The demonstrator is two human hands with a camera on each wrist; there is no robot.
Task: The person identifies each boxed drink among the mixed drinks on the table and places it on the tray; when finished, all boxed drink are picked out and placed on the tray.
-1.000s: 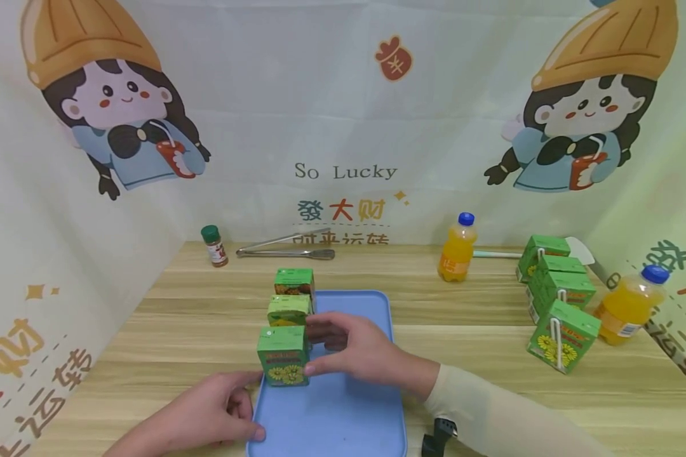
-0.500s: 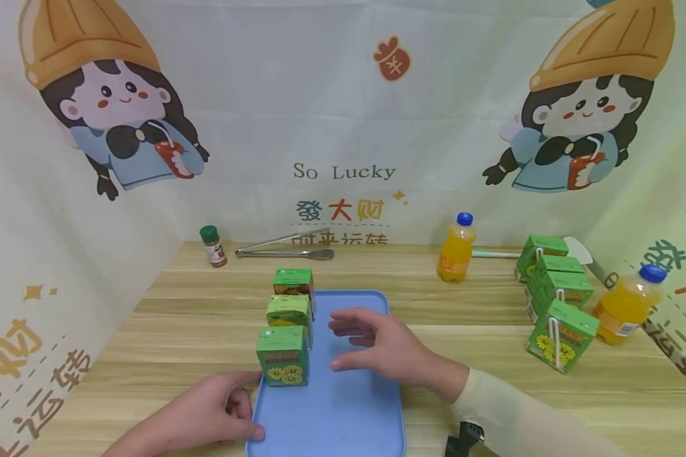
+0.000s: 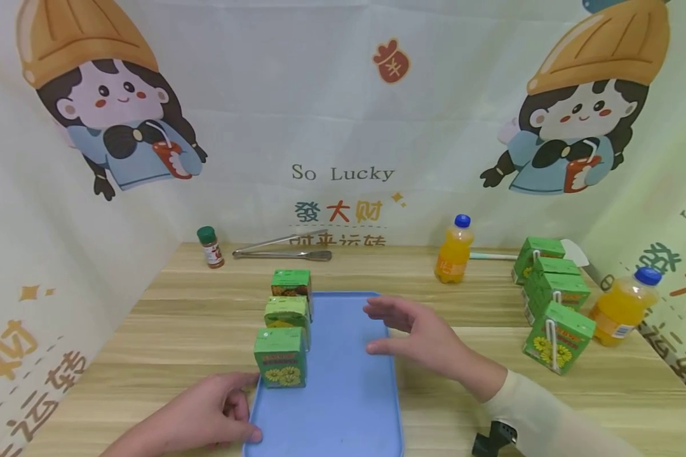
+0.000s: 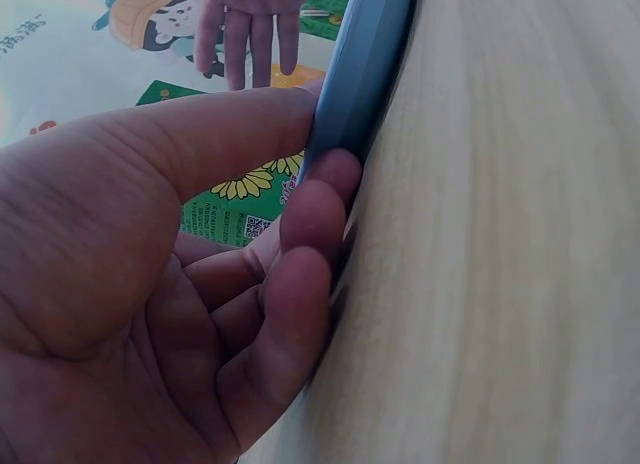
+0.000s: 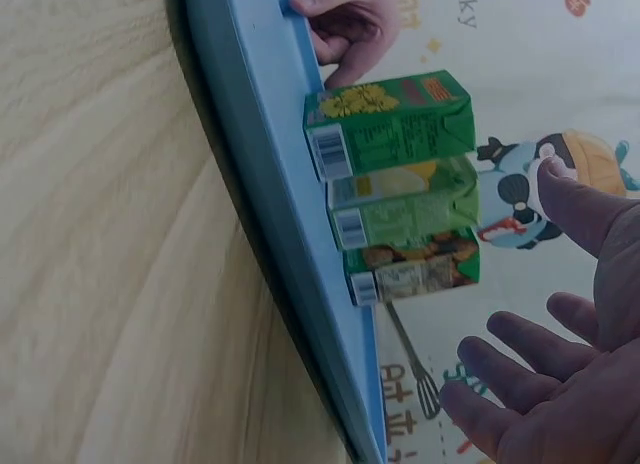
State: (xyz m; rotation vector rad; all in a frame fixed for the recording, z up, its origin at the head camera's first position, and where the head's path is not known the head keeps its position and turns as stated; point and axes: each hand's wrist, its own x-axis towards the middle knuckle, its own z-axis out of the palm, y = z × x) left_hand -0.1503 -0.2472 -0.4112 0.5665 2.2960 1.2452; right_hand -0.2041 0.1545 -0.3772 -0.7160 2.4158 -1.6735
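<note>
Three juice boxes stand in a row along the left side of a blue tray (image 3: 343,406). The nearest juice box (image 3: 281,368) has yellow flowers on it; a lighter green juice box (image 3: 287,311) and a brown-and-green juice box (image 3: 291,279) stand behind. My left hand (image 3: 206,406) grips the tray's left edge, thumb on the rim and other fingers curled against its outer side in the left wrist view. Over the tray's right edge, my right hand (image 3: 429,339) holds nothing; its fingers are spread apart in the right wrist view.
Several green juice boxes (image 3: 559,336) stand at the right, beside an orange drink bottle (image 3: 623,311). Another orange drink bottle (image 3: 453,254) stands at the back, near a spatula (image 3: 494,256). Metal tongs (image 3: 286,255) and a green-capped spice jar (image 3: 210,247) lie and stand at the back left.
My right hand has let go of the nearest flower-patterned juice box and moved away to the right. The left hand stays at the tray's edge, and the three boxes stay in place.
</note>
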